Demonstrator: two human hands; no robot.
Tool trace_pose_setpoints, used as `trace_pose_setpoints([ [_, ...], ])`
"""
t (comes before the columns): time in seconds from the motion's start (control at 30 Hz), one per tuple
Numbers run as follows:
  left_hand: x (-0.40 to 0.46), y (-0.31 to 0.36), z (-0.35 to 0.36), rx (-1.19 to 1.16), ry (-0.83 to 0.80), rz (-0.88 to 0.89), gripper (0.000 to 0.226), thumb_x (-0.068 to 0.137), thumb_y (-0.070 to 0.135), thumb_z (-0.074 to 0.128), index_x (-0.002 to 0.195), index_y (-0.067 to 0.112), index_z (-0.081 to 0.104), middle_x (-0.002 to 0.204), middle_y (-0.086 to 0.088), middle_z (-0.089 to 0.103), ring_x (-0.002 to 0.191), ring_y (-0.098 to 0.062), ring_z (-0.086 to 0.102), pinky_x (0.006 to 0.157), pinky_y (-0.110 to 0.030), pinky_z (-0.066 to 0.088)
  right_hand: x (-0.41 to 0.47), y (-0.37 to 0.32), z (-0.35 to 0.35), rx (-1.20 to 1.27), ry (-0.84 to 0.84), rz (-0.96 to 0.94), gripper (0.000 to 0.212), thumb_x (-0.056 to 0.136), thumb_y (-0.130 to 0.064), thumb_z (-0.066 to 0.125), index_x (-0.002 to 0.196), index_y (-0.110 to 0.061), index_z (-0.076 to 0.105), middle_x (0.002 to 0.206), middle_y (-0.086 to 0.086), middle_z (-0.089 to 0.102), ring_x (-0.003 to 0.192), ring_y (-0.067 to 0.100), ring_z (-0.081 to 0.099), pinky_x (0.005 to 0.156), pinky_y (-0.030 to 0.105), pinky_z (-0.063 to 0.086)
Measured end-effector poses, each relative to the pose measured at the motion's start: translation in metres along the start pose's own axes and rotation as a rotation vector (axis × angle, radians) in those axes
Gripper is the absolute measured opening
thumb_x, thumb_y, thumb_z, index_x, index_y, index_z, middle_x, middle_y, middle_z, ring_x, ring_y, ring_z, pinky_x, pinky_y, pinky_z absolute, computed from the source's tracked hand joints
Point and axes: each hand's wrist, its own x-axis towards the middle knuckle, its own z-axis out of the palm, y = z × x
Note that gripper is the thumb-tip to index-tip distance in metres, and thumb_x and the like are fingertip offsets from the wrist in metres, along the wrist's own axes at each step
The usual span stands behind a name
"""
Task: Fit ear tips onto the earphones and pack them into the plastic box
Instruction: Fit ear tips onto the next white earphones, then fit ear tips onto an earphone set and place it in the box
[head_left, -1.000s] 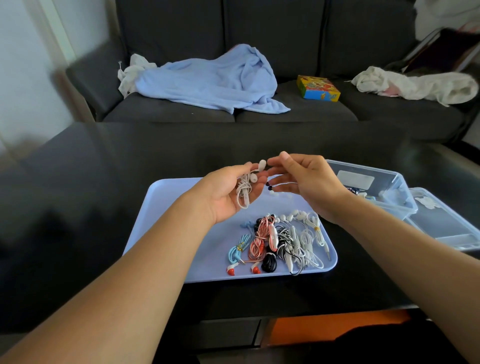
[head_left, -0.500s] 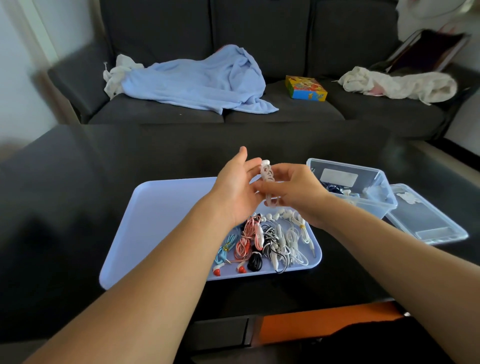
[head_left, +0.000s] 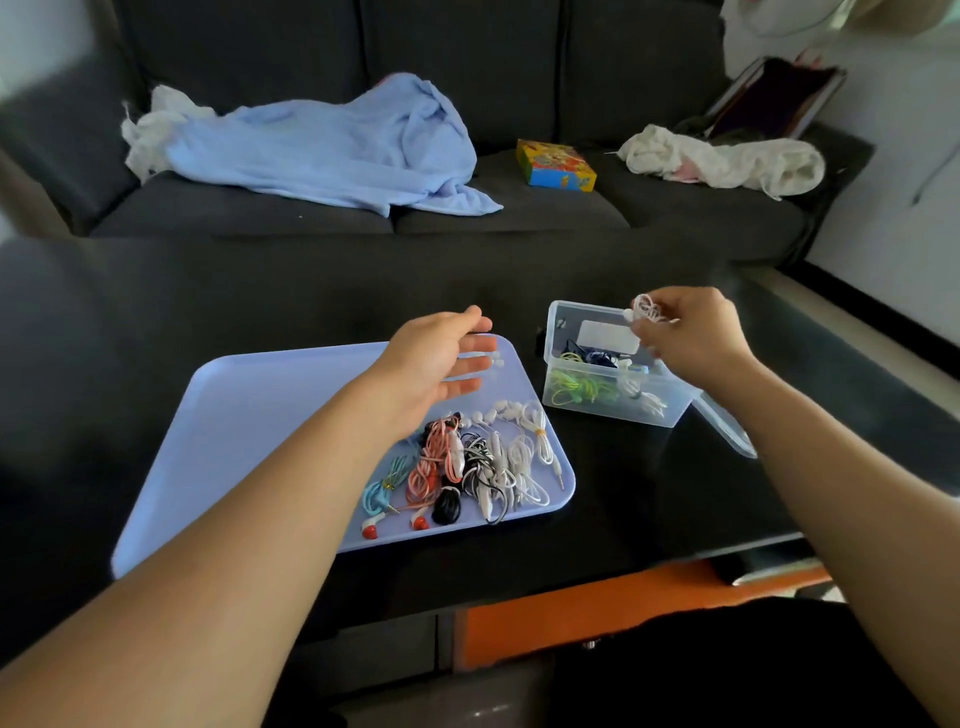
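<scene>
Earphones (head_left: 647, 307) sit bundled in your right hand (head_left: 691, 338), pinched between thumb and fingertips so the coiled white cord stays wound instead of springing loose, and you hold them just above the open box (head_left: 602, 410), which suggests the tips are on and this set is ready to drop in. That box stands on the table (head_left: 649, 493) just right of the tray (head_left: 249, 415), close enough for a short carry, and it already holds a green set and some dark and white cords, so you will likely want the free near corner. Its lid (head_left: 724, 426) lies off behind your forearm, out of the way. Your left hand (head_left: 441, 364) hovers empty over the tray's far edge, fingers straight and slightly spread, well placed to reach for loose ear tips (head_left: 498, 411) lined up along the right side. Below them the remaining sets (head_left: 467, 462) lie coiled side by side, each kept separate so you can lift one without tangling its neighbours.
</scene>
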Motion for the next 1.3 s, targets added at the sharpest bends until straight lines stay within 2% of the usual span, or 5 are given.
trace_pose_setpoints([
  [0.33,0.001,-0.007,0.005,0.108,-0.019,0.019,0.025,0.101,0.034,0.054,0.112,0.016,0.068,0.113,-0.005,0.071,0.107,-0.022,0.067,0.087,-0.036,0.056,0.005,0.005,0.005,-0.206,-0.039,-0.023,0.047,0.084,-0.027,0.081,0.125,-0.009,0.068,0.118,0.01,0.07,0.101,0.023,0.065,0.084,0.027,0.048],
  [0.57,0.006,-0.009,0.0,0.149,-0.021,0.011,0.028,0.101,0.039,0.053,0.108,0.017,0.069,0.11,-0.004,0.072,0.105,-0.021,0.068,0.09,-0.038,0.057,-0.013,-0.023,0.03,-0.144,-0.334,-0.072,0.049,0.088,-0.061,0.063,0.091,-0.014,0.077,0.079,0.003,0.068,0.071,0.014,0.06,0.063,0.031,0.049],
  [0.93,0.001,-0.017,-0.026,1.08,0.161,0.234,0.025,0.096,0.033,0.059,0.095,0.013,0.072,0.094,-0.003,0.07,0.089,-0.025,0.063,0.073,-0.032,0.047,-0.021,-0.037,0.04,-0.271,-0.632,-0.252,0.016,0.085,-0.025,0.077,0.074,-0.013,0.078,0.069,0.001,0.068,0.066,0.019,0.058,0.068,0.037,0.051],
  [1.1,-0.002,-0.013,-0.038,1.153,0.191,0.219,0.032,0.096,0.031,0.057,0.096,0.003,0.073,0.095,-0.015,0.072,0.081,-0.031,0.064,0.071,-0.039,0.053,-0.029,-0.045,0.041,-0.244,-0.785,-0.289,0.003,0.081,-0.02,0.08,0.085,-0.02,0.081,0.089,-0.007,0.077,0.086,0.015,0.071,0.089,0.043,0.059],
  [1.3,-0.004,-0.008,-0.061,1.102,0.152,0.124,0.01,0.093,0.025,0.065,0.098,0.019,0.07,0.104,-0.003,0.069,0.087,-0.021,0.062,0.074,-0.03,0.046,-0.04,-0.097,0.028,-0.342,-0.477,-0.433,0.033,0.073,-0.053,0.082,0.074,-0.021,0.077,0.075,-0.01,0.073,0.075,0.006,0.068,0.072,0.026,0.057],
])
